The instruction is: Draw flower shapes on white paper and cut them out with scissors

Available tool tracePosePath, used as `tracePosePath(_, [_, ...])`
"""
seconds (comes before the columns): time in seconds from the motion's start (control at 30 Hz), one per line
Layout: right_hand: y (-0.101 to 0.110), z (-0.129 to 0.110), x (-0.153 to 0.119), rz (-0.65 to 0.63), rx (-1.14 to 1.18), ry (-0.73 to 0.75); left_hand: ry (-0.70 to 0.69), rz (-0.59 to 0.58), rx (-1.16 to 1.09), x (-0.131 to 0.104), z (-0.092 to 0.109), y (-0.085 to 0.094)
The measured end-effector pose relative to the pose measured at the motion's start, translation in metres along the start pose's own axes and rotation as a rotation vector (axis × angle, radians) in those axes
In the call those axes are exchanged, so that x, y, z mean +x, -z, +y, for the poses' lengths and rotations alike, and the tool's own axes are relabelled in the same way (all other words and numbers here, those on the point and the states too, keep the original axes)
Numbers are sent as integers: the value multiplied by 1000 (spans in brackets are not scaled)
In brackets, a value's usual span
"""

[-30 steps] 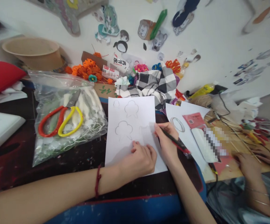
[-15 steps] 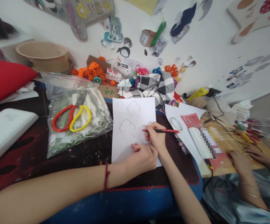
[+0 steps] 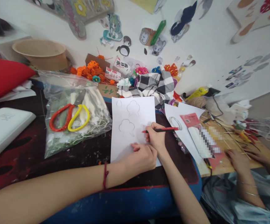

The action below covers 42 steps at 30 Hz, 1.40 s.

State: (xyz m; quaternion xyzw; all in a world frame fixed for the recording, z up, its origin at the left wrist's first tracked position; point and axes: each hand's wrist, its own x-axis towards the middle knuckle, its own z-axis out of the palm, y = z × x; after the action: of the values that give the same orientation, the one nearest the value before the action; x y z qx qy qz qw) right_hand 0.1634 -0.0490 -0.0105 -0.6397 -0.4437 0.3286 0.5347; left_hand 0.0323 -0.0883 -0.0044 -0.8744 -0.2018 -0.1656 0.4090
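A white sheet of paper point(image 3: 123, 146) lies on the dark table mat, with faint grey cloud-like outlines drawn on its upper half. My right hand point(image 3: 157, 135) pinches a red-and-black pencil point(image 3: 169, 129), held nearly level with its tip pointing left just above or on the sheet; I cannot tell which. Across the lower part of the paper rests my left hand point(image 3: 142, 158), its fingers curled in and its knuckles against the right wrist. Nothing shows in the left fingers. A dark red cord bracelet point(image 3: 105, 175) circles the left wrist.
Red-and-yellow-handled scissors point(image 3: 71, 116) lie on a clear plastic bag point(image 3: 55, 146) left of the paper. A white box-like object point(image 3: 7, 130) sits farther left. Checked cloth point(image 3: 149, 85) and orange craft flowers point(image 3: 90, 70) line the back. Another person's hand point(image 3: 237, 160) is at right.
The view has shifted slightly. The far end of the pencil has tipped up a little, while its tip stays near the same spot on the paper. The left hand keeps its place.
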Motion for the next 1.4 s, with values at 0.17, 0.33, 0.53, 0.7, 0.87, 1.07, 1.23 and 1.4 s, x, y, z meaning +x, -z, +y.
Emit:
tracePosePath(0.17, [-1, -4, 0, -31, -9, 24, -10, 4, 8, 0, 0, 0])
tracePosePath(0.33, [0, -1, 0, -14, -8, 5, -7, 10, 6, -1, 2, -3])
tracePosePath(0.53, [1, -2, -1, -15, -2, 7, -40, -16, 13, -2, 1, -3])
tracePosePath(0.7, [0, -4, 0, -25, -17, 14, -43, -6, 3, -2, -1, -2])
tracePosePath(0.87, [2, 0, -2, 38, -15, 14, -37, -5, -4, -1, 0, -2])
tracePosePath(1.07, [3, -3, -3, -35, -23, 14, -43, 10, -11, -1, -2, -1])
tracePosePath(1.23, [3, -2, -2, -34, -35, 13, -47, 3, -15, -2, -2, -1])
tracePosePath(1.4, [5, 0, -3, 29, -23, 6, -46, 18, -14, -2, 0, -3])
